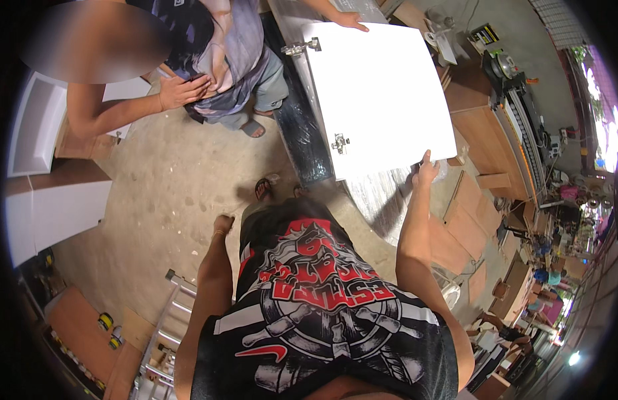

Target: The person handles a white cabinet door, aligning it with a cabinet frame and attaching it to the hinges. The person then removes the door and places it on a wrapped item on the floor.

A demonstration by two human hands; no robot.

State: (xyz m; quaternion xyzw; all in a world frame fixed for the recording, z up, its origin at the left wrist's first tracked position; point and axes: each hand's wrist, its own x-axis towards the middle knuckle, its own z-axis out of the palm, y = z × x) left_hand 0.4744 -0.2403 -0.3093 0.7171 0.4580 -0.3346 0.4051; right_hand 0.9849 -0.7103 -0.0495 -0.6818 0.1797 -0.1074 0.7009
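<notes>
A white cabinet door panel (389,100) is held up in front of me. My right hand (426,172) grips its near right edge, with the thumb on the white face. Two metal hinges, a far hinge (302,47) and a near hinge (340,143), are fixed along the panel's left side. Down at my side hangs my left hand (223,225), away from the panel; its fingers are too small and foreshortened to read. At the far edge, a co-worker's hand (352,21) touches the panel. That person's other hand (184,91) rests against their shirt.
Below the panel lie a black plastic-wrapped board (299,127) and a shiny film-wrapped surface (382,200). White cabinet pieces (62,207) stand at left. An aluminium ladder (165,327) is near my left arm. Brown boards (469,213) and a wooden bench (485,127) are at right.
</notes>
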